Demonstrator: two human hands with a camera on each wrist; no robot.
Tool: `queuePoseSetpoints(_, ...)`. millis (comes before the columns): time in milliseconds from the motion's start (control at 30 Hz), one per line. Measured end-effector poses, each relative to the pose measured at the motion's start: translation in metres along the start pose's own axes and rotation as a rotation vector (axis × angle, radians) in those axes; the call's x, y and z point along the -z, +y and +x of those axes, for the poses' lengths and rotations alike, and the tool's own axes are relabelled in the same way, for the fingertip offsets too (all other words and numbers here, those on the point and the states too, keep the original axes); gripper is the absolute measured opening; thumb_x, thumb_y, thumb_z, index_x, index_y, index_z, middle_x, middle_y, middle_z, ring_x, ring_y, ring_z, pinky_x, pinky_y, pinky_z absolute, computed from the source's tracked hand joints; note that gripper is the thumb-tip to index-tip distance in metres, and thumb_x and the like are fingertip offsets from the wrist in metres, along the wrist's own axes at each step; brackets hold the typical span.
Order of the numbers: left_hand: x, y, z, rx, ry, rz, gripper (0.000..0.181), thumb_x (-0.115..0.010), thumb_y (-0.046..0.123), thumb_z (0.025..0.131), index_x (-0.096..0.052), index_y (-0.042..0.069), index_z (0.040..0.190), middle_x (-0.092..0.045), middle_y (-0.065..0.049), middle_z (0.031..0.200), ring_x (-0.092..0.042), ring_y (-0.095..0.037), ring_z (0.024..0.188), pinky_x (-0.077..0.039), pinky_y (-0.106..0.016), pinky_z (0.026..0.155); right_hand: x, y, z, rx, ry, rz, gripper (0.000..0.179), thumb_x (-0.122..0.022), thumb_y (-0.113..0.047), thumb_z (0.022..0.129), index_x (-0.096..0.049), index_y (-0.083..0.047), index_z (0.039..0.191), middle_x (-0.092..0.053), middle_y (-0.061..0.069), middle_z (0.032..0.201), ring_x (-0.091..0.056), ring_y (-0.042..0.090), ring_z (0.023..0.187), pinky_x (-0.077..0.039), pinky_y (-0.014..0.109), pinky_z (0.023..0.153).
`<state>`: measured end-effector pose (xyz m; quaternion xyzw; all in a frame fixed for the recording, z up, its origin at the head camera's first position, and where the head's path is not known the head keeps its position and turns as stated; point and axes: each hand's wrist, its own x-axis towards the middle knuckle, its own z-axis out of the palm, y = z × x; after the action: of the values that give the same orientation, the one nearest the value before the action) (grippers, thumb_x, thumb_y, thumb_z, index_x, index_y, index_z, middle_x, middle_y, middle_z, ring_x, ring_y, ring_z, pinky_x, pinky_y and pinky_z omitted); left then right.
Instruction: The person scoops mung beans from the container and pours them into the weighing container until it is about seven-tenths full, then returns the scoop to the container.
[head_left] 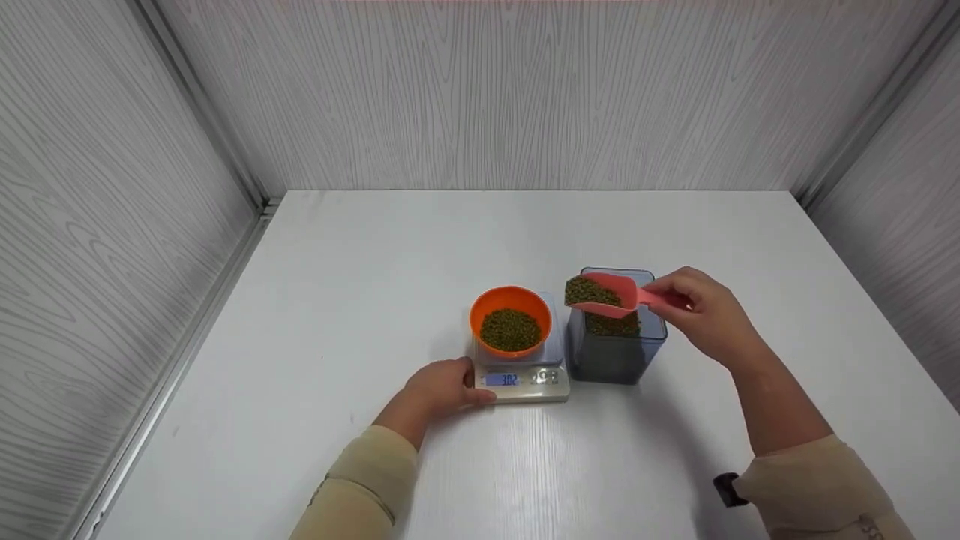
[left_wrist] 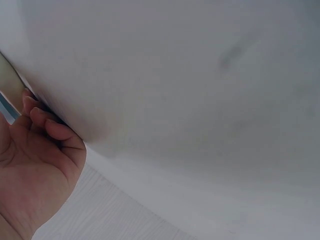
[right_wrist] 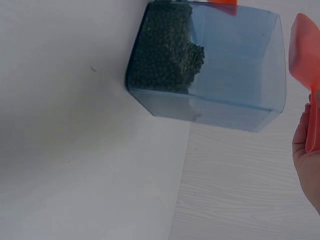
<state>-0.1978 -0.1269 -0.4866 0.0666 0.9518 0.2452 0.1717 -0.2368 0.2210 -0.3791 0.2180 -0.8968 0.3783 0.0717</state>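
Note:
A white kitchen scale (head_left: 553, 391) with a lit display stands on the table, an orange bowl (head_left: 485, 306) on its platform. Small green beans (head_left: 510, 330), resembling mung beans, lie in the bowl. My left hand (head_left: 442, 386) grips the scale's front left corner, thumb along the front edge and fingers curled at the side. By its handle my right hand (head_left: 705, 311) holds a pink scoop (head_left: 621, 285), loaded with the same beans, above a clear bluish container (head_left: 611, 364). More beans (right_wrist: 162, 50) fill the container's lower part.
The container stands close beside the scale's right side on the white table (head_left: 360, 277). Wood-grain panels rise behind the table (head_left: 525, 97) and on both sides. A black object (head_left: 729, 490) shows by the right sleeve.

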Motion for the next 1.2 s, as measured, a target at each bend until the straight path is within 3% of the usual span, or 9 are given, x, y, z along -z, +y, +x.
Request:
queuePoseSetpoints(267, -0.001, -0.002, 0.001, 0.017, -0.011, -0.005, 0.045, -0.067, 0.057, 0.073, -0.051, 0.016, 0.084, -0.050, 0.001, 0.073, -0.047, -0.018, 0.073, -0.038, -0.033, 0.069, -0.011, -0.027, 0.007, -0.017, -0.017, -0.044, 0.016, -0.063, -0.012, 0.086, -0.066, -0.011, 0.101, -0.057, 0.002, 0.095, -0.048, 0.016, 0.083, -0.043, 0.022, 0.069)
queuePoseSetpoints(533, -0.001, -0.001, 0.002, 0.001, -0.004, 0.032, 0.045, -0.065, 0.057, 0.074, -0.051, 0.015, 0.083, -0.051, 0.001, 0.071, -0.046, -0.017, 0.070, -0.038, -0.033, 0.066, -0.020, -0.035, 0.010, -0.044, -0.052, -0.084, 0.018, -0.064, -0.009, 0.084, -0.066, -0.010, 0.102, -0.057, 0.004, 0.098, -0.050, 0.019, 0.087, -0.046, 0.037, 0.075)
queuePoseSetpoints(1200, 0.001, 0.000, 0.002, 0.025, -0.022, 0.018, 0.045, -0.066, 0.057, 0.073, -0.051, 0.015, 0.083, -0.050, 0.001, 0.072, -0.047, -0.018, 0.071, -0.038, -0.033, 0.066, -0.028, -0.044, 0.015, -0.044, -0.114, -0.146, 0.019, -0.066, -0.013, 0.084, -0.066, -0.011, 0.103, -0.055, 0.002, 0.097, -0.050, 0.020, 0.091, -0.048, 0.038, 0.076)
